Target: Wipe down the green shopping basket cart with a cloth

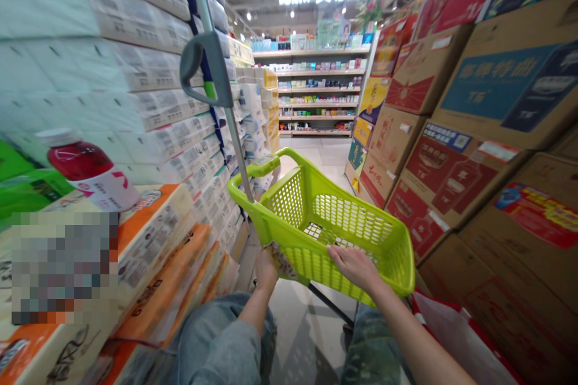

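A lime-green shopping cart (361, 207) with a perforated basket stands in front of my knees, and no goods show inside it. My right hand (354, 266) is closed over the near rim of the basket. Low at the cart's left end, my left hand (267, 267) is closed at a small patterned cloth-like piece (283, 260), which lies against the basket's outer side; its fingertips are partly hidden. From the cart's left end a metal pole (237, 138) rises, with a grey loop handle (205, 69) fixed on it.
Tissue packs (149, 63) are stacked high on the left. A red-capped-off bottle with white lid (93, 165) stands on nearer packs (158, 240); a blurred-out patch lies beside it. Cardboard cartons (478, 150) wall the right side. Shelves (316, 90) of small goods close the aisle ahead.
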Motion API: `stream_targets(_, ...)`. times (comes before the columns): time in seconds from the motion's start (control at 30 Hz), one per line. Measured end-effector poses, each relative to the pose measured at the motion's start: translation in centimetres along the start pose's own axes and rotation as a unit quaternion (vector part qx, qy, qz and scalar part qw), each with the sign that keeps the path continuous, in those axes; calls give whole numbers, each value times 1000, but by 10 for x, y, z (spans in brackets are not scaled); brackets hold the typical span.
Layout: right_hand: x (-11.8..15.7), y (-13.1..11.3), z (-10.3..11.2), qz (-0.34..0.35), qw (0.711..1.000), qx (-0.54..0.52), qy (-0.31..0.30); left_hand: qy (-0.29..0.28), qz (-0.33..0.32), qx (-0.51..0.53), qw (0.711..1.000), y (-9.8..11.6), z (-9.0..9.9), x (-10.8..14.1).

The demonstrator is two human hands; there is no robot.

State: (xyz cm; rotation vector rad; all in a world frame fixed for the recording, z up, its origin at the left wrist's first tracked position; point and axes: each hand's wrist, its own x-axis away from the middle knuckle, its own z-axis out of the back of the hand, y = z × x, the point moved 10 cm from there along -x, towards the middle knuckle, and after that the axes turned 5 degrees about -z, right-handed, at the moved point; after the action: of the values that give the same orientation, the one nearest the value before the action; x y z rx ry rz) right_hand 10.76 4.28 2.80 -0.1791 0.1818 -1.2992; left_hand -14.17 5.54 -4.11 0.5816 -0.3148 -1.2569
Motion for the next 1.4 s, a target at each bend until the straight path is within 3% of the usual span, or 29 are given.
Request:
stream_targets(0.1, 0, 3, -1, 1, 1000, -4, -2, -33, -23, 48, 998, 12, 2, -5)
stream_targets(0.2, 0, 5, -1, 4, 1000, -6, -3, -31, -68, 115, 991, 30, 18, -6)
stream_targets(0.27, 0, 6, 0, 7, 1000, -5, 0, 16, -72, 171, 983, 34, 38, -6)
stream_targets(0.4, 2, 5, 1, 13, 1000, -4, 8, 181, -59, 228, 955, 25, 90, -2)
stream_targets(0.5, 2, 5, -1, 12, 1000, -2, 7, 227, -80, 237, 941, 29, 108, 3)
stream_targets(0.63, 1, 5, -1, 10, 1000, -3, 6, 221, -109, 214, 945, 52, 103, 11)
stream_targets(0.77, 0, 6, 0, 6, 1000, -5, -3, 162, -180, 187, 952, 86, 85, 19)
stream_targets(0.87, 1, 8, 1, 4, 1000, -7, -3, 126, -237, 157, 950, 100, 83, 22)
stream_targets(0.97, 2, 10, 0, 1, 1000, -5, -4, 130, -279, 120, 944, 102, 100, 20)
stream_targets(1.07, 3, 11, 1, 1, 1000, -2, -3, 186, -303, 79, 931, 106, 128, 17)
stream_targets(1.13, 3, 11, 1, 4, 1000, 2, 0, 207, -337, 38, 918, 117, 136, 17)
stream_targets(1.2, 3, 11, 1, 7, 1000, 6, 3, 172, -398, -33, 901, 137, 124, 18)
stream_targets(1.27, 2, 11, 1, 10, 1000, 8, 5, 109, -456, -116, 876, 152, 99, 19)
stream_targets(1.33, 2, 11, 1, 10, 1000, 8, 5, 71, -483, -181, 854, 157, 79, 17)
stream_targets(1.4, 2, 12, 1, 14, 1000, 5, 5, 60, -495, -218, 839, 156, 73, 12)
